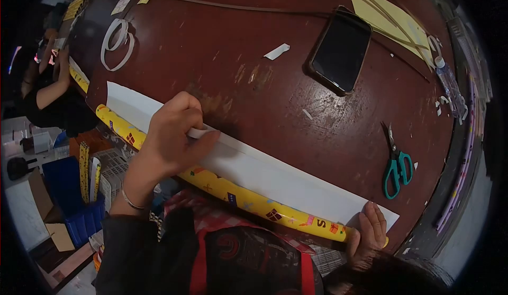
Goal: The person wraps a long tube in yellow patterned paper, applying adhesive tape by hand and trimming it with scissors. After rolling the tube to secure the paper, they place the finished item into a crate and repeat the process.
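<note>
A roll of yellow patterned wrapping paper (238,198) lies along the table's near edge, its white underside (296,181) laid out flat beyond it. My left hand (177,131) is closed over the paper left of the middle. Between its thumb and fingers is a small white strip (197,133); most of it is hidden by the hand. My right hand (370,227) grips the right end of the roll, fingers on the white side and thumb by the yellow tube.
Teal-handled scissors (394,168) lie at the right, below a dark phone (341,50). A coiled white strip (127,48) lies at upper left. A small bottle (448,86) stands by the right edge. A co-worker's arm (53,91) is at far left, above a blue bin (87,223).
</note>
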### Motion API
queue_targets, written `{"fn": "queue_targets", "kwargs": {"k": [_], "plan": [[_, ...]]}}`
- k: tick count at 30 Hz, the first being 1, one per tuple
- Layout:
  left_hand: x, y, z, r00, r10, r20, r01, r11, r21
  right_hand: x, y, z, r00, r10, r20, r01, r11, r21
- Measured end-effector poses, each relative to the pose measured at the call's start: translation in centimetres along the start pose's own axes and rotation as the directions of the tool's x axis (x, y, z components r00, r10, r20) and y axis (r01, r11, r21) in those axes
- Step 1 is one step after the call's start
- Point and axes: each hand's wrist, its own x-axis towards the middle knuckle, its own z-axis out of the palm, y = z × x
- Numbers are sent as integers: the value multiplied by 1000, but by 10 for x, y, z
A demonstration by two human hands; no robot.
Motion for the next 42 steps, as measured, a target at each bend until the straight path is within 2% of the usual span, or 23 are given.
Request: {"fn": "queue_targets", "kwargs": {"k": [8, 12, 14, 17, 21, 23, 42], "plan": [[0, -5, 4, 996, 86, -16, -85, 996, 23, -2, 0, 0, 1000, 30, 0, -30, 1000, -9], [0, -4, 3, 998, 53, -18, -51, 996, 70, -2, 1, 2, 1000, 2, -28, -2, 1000, 26], [-1, -6, 3, 994, 102, -30, -100, 992, 74, -2, 2, 2, 1000, 0, -17, 0, 1000, 9], [0, -4, 1, 997, 80, 11, -81, 993, 82, -5, 11, 4, 998, -59, -13, 59, 998, 0], [0, -5, 0, 996, 85, 13, -86, 994, 67, -4, 8, 1, 999, -52, -4, 52, 999, -16], [0, -4, 1, 998, 66, 22, -67, 997, 48, -6, 11, 0, 995, -68, 74, 69, 998, -11], [-1, -5, 1, 995, 93, 22, -94, 993, 71, -7, 13, 2, 996, -72, 51, 73, 997, -16]]}}
